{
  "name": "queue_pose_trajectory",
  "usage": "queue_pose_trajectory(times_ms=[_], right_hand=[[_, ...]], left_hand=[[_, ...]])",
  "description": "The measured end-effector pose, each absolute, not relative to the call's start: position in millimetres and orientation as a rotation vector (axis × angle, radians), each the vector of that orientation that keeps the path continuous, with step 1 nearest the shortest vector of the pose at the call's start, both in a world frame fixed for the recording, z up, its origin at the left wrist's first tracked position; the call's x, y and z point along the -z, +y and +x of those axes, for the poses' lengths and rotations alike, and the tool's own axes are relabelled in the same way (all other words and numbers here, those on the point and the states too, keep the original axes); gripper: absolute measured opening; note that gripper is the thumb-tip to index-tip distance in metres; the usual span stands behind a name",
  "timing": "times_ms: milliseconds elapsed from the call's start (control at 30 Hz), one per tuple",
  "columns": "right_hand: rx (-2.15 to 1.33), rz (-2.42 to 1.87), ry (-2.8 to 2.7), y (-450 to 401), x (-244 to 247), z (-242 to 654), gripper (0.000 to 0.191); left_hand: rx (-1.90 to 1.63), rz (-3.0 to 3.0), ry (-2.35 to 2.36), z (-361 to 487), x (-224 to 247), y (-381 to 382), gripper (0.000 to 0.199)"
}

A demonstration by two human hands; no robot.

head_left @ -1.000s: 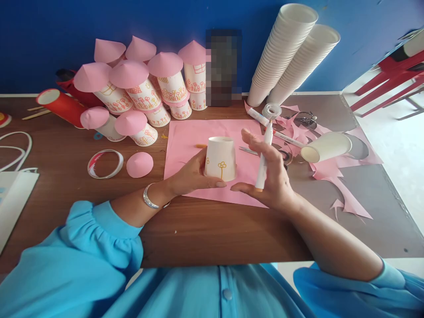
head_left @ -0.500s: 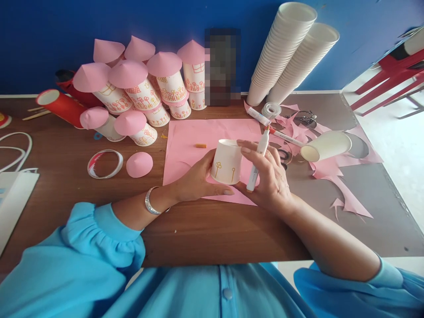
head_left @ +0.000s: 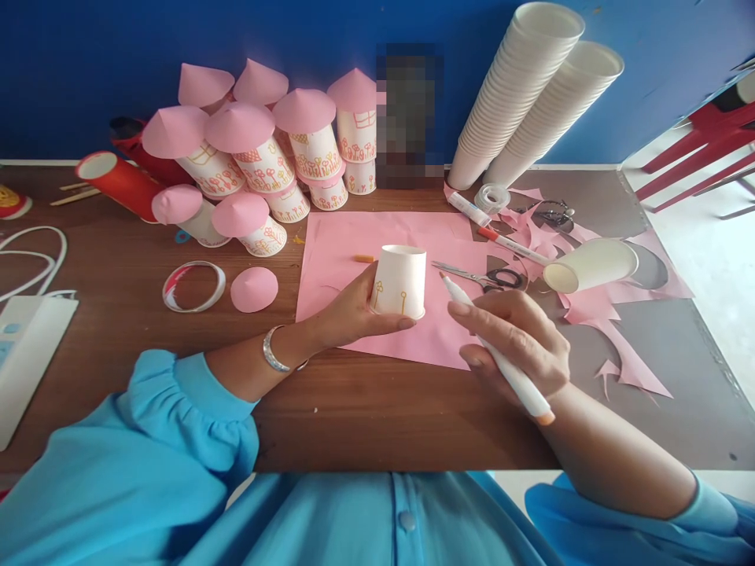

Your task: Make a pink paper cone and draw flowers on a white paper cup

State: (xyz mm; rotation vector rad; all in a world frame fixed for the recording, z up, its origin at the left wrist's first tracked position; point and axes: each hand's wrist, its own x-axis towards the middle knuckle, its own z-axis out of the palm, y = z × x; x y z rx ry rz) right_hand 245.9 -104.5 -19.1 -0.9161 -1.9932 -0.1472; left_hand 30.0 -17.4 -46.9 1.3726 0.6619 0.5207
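Observation:
Upside down in my left hand is a white paper cup with small yellow-brown flowers drawn on its side. My thumb lies along its lower rim; the fingers behind it are hidden. My right hand grips a white marker with an uncapped tip pointing up toward the cup, a little apart from it. Beneath the cup lies a pink paper sheet, with an orange-brown marker cap on it. Black-handled scissors rest at the sheet's right side.
Cup towers with pink cone roofs crowd the back left. Two tall stacks of paper cups lean at the back right. Pink scraps, a red marker and a lying cup are right; a tape roll is left.
My right hand has moved off the cup to the right and turned the marker, so its tip points up-left at the cup. The cup stays in my left hand, slightly turned.

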Motion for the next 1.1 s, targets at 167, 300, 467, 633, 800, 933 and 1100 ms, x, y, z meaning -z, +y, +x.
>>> queue_pose_trajectory(times_ms=[167, 300, 467, 633, 800, 933, 1100], right_hand=[[0.010, -0.842, -1.999, -106.3, 12.8, 239.8, 0.023], [-0.061, -0.838, -1.966, -104.1, 16.4, 235.4, 0.021], [-0.020, -0.835, -1.983, -102.6, 18.3, 232.9, 0.018], [-0.006, -0.833, -1.987, -101.9, 18.5, 232.1, 0.019], [-0.006, -0.846, -2.024, -101.8, 17.7, 232.3, 0.019], [0.004, -0.844, -2.039, -100.8, 18.1, 232.5, 0.017], [0.017, -0.844, -2.040, -100.2, 19.6, 232.8, 0.018]], left_hand=[[-0.537, 1.354, 0.628, 31.7, 47.4, -17.1, 0.063], [-0.544, 1.394, 0.654, 32.6, 49.4, -17.3, 0.064], [-0.527, 1.376, 0.654, 33.0, 49.0, -18.5, 0.065], [-0.512, 1.371, 0.667, 33.7, 47.6, -19.3, 0.061], [-0.507, 1.371, 0.699, 34.3, 46.1, -20.4, 0.059], [-0.496, 1.369, 0.720, 34.5, 45.1, -21.6, 0.060], [-0.483, 1.366, 0.742, 34.6, 45.0, -22.2, 0.062]])
